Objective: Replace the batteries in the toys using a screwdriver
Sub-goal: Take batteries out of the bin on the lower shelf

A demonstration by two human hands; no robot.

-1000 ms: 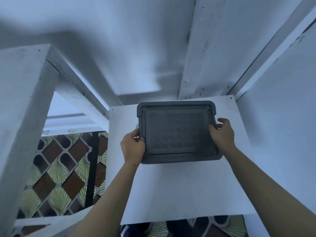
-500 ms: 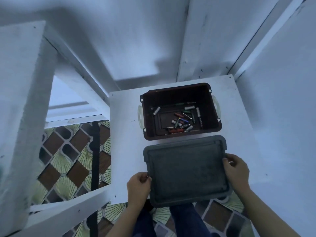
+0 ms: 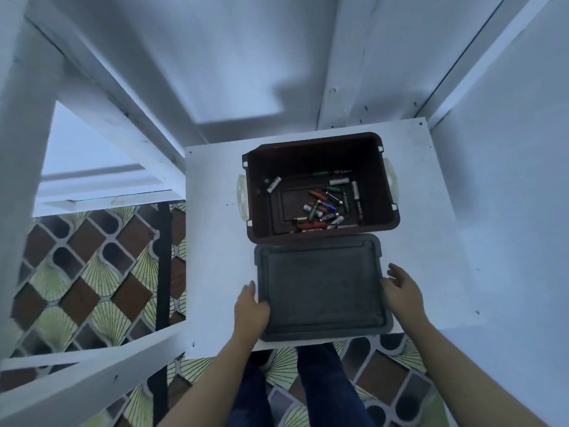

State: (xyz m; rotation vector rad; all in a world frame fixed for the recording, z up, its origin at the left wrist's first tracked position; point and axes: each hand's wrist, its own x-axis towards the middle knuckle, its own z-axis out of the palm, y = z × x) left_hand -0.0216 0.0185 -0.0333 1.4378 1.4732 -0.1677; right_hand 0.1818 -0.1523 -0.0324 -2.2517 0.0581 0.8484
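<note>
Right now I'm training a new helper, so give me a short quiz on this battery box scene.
1. True or false: the grey rectangular plastic lid covers the dark brown plastic box.
2. The lid lies: A) on the white table, at the box's near side; B) behind the box; C) inside the box.
3. Fill in: loose ___ lie on the box's bottom.
Key: 1 false; 2 A; 3 mixed-colour cylindrical batteries.

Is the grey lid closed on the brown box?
No, the lid lies flat on the table, on the near side of the open box.
</note>
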